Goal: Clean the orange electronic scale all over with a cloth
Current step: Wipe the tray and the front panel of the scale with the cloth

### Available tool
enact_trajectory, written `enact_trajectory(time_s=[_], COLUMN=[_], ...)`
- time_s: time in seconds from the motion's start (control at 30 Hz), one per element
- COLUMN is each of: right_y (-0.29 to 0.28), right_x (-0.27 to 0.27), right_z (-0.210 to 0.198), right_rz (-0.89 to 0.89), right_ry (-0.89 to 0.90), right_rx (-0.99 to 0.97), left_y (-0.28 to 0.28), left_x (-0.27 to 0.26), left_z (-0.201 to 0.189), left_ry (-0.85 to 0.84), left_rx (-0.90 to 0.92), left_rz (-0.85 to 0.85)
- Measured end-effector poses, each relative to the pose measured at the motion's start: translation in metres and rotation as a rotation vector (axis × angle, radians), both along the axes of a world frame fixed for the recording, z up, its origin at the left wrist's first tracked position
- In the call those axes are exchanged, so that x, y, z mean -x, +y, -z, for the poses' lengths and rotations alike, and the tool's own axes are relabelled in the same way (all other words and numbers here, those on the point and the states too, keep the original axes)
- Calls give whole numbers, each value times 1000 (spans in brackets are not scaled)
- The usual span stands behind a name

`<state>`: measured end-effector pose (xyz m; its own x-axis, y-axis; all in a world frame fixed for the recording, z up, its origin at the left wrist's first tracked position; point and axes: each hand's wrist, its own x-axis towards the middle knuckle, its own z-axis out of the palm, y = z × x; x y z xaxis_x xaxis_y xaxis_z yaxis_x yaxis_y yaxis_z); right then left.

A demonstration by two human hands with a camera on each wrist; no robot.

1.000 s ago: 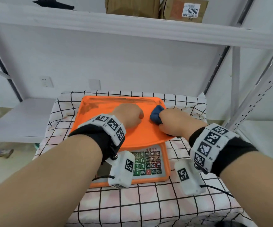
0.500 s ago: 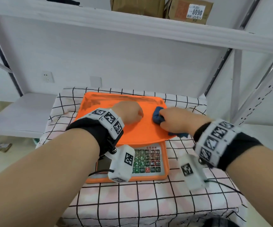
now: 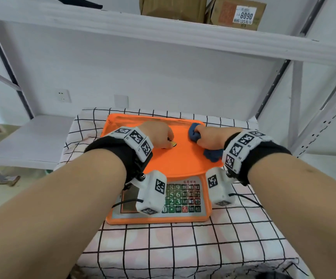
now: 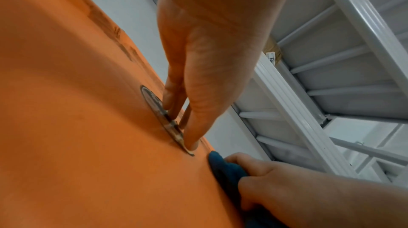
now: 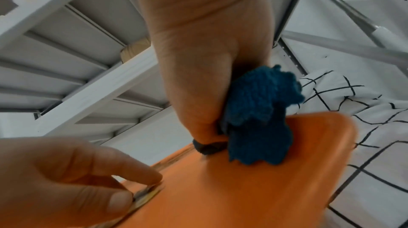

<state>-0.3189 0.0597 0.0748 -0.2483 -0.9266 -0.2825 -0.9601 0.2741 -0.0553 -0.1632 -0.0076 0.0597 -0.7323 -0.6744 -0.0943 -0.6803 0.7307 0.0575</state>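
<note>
The orange scale [image 3: 163, 164] sat on the checked worktop [image 3: 183, 248]. Within 1 second the right hand [image 3: 209, 137], clamped on the blue cloth [image 3: 193, 134], had pushed toward the pan's far right corner; the left hand [image 3: 159, 135] pressed fingertips [image 4: 192, 144] on the pan. Most surfaces likely remained unwiped.

The orange scale [image 3: 175, 164] sits flat on the desk in front of me, its wide tray toward the wall and its keypad panel [image 3: 183, 198] with green number keys facing me. A round sticker [image 4: 154, 102] lies near the middle of the tray. The blue cloth [image 5: 258, 114] is bunched in my right hand [image 3: 209, 137], pressed on the tray's right side, one loose end trailing toward the near right corner.
</note>
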Motion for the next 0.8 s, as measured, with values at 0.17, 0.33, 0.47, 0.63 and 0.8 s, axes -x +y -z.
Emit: enact_trajectory(time_s=[0.17,0.33,0.47,0.63,0.8], right_y=[16,19,9,9,17], right_x=[-1,7,2,-1,3], right_z=[-17,-11,-9,-14,3], right_rz=[-97,-98,-35,-72,-152], right_ry=[-48,-29,-89,-126,-117], right_rx=[-26,-47,-18,-4,-33], left_y=[-6,-14,-11,-11,-15], left_x=[0,-4,-1,0,3], left_z=[-1,-2,0,-1,-1], left_ry=[18,16,-9,-6,-2], left_rx=[5,-2,37,70,79], left_rz=[-25,-1,24,13,24])
